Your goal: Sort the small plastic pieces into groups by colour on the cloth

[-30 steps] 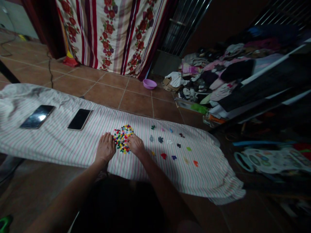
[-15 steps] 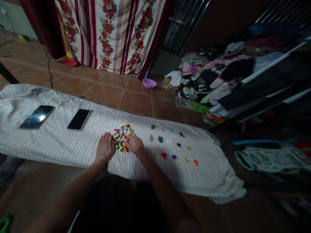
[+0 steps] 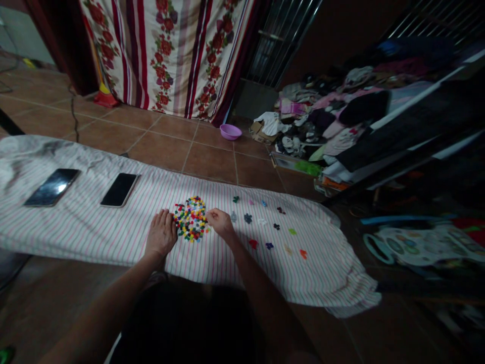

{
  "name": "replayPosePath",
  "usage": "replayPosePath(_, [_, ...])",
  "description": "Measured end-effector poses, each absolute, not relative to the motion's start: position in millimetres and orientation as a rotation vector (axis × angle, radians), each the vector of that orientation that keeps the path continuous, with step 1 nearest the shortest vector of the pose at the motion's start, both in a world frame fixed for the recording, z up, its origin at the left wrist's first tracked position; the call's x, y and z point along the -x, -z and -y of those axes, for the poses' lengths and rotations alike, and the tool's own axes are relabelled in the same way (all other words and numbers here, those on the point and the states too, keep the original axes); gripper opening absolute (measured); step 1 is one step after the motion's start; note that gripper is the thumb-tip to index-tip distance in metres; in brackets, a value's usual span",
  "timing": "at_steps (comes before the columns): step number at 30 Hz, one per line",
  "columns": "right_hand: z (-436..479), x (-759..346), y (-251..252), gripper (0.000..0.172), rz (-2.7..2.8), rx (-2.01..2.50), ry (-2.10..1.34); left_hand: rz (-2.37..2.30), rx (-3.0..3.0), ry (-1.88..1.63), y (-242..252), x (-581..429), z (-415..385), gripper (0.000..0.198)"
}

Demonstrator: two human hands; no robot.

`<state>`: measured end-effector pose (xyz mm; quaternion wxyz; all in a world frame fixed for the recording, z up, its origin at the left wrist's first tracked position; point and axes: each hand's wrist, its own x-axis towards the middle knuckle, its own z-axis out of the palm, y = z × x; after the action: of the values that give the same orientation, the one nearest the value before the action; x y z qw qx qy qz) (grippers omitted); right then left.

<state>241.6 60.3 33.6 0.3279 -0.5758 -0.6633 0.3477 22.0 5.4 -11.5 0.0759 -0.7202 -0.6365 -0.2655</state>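
Observation:
A spread pile of small multicoloured pieces (image 3: pixel 190 220) lies on the striped cloth in front of me. My left hand (image 3: pixel 162 233) rests flat at the pile's left edge, fingers stretched out and holding nothing. At the right edge, my right hand (image 3: pixel 221 222) has its fingers pinched together; whatever may be between them is too small to make out. Farther right, little one-colour groups sit apart, among them a dark green group (image 3: pixel 236 199), a dark grey group (image 3: pixel 247 218), a red group (image 3: pixel 253 244), a blue group (image 3: pixel 269 246) and an orange group (image 3: pixel 303 254).
Two dark-screened devices, a tablet-like one (image 3: pixel 53 187) and a phone (image 3: pixel 120 189), lie left on the striped cloth (image 3: pixel 87 237). Beyond the cloth, a purple basin (image 3: pixel 231 132) stands on the tiled floor. Heaped clothes (image 3: pixel 322 114) fill the far right.
My right hand has moved right, from over the pile to its edge, uncovering more pieces. My left hand stays flat beside the pile. The whole view has shifted slightly.

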Motion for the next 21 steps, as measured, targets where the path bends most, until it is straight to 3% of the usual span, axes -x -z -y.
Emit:
replayPosePath(8, [-74,-287,-36,0.024,1.577,1.560,-0.791,1.879,2.156,0.802,10,-22,-5,0.041])
replayPosePath(15, [-94,-357,-63,0.023,1.507,2.108,-0.296,1.910,2.167,0.815,12,-23,-5,0.041])
replayPosePath(21, [-107,-384,-66,0.028,1.539,2.462,-0.177,1.936,2.174,0.836,12,-23,-4,0.040])
